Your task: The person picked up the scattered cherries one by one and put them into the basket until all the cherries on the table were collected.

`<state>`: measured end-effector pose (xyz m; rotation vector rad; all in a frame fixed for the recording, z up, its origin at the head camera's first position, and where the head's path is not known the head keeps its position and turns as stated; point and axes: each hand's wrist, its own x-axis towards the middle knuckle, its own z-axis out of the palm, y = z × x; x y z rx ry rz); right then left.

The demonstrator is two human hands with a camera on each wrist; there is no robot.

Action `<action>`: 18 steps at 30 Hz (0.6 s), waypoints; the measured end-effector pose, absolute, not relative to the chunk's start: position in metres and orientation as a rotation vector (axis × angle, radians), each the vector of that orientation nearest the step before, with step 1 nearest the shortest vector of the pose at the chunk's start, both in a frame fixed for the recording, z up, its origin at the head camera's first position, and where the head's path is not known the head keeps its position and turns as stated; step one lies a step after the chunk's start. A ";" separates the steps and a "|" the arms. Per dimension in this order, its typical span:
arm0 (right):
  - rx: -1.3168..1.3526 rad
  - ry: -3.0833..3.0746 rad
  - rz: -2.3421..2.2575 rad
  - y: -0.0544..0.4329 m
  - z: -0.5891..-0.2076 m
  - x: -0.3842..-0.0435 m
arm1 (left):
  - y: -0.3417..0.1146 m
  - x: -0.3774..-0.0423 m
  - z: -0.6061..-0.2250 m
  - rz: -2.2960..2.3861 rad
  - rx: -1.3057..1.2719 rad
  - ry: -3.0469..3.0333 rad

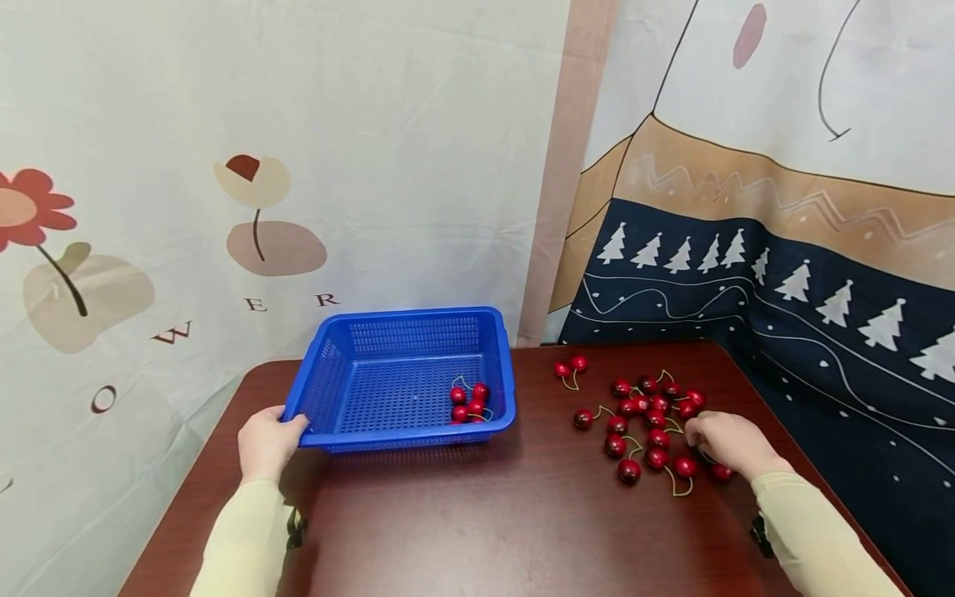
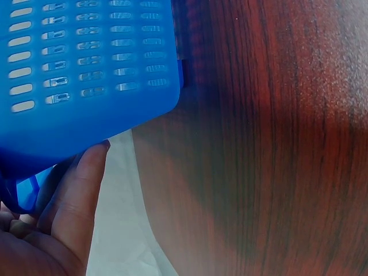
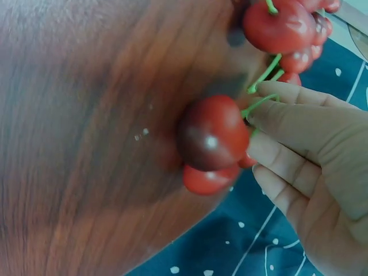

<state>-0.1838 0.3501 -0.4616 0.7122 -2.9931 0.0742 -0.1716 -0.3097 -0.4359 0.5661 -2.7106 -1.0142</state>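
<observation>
My left hand [image 1: 267, 445] grips the left rim of a blue plastic basket [image 1: 406, 437], thumb over the rim near the front corner. In the left wrist view its fingers [image 2: 80, 195] lie against the basket's wall [image 2: 92, 118]. Several red cherries [image 1: 475, 406] with stems lie in the basket's right front part. Over at the right side of the table, my right hand [image 1: 734, 441] pinches the green stem of a dark red cherry [image 3: 213, 132] between thumb and fingers. Another cherry [image 3: 208, 179] shows just below it, partly hidden.
Several loose cherries [image 1: 656, 420] are spread on the brown table [image 1: 477, 531] left of my right hand. A joined pair [image 1: 570, 366] lies apart near the back edge. Printed cloth [image 1: 418, 166] hangs behind the table, and dark blue cloth [image 1: 843, 373] borders its right edge.
</observation>
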 end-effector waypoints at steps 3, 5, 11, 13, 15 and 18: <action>0.709 -2.996 0.104 0.354 -0.457 -0.183 | -0.309 -0.171 -0.435 -1.022 0.571 -2.710; 0.705 -3.000 0.131 0.357 -0.454 -0.183 | -0.309 -0.171 -0.435 -1.032 0.575 -2.709; 0.675 -3.008 0.261 0.361 -0.441 -0.182 | -0.309 -0.170 -0.436 -1.036 0.584 -2.708; 0.645 -3.035 0.341 0.362 -0.436 -0.182 | -0.309 -0.171 -0.436 -1.030 0.581 -2.707; 0.594 -3.067 0.428 0.362 -0.430 -0.183 | -0.309 -0.171 -0.437 -1.024 0.573 -2.706; 0.514 -3.098 0.526 0.360 -0.421 -0.185 | -0.310 -0.172 -0.437 -1.020 0.565 -2.705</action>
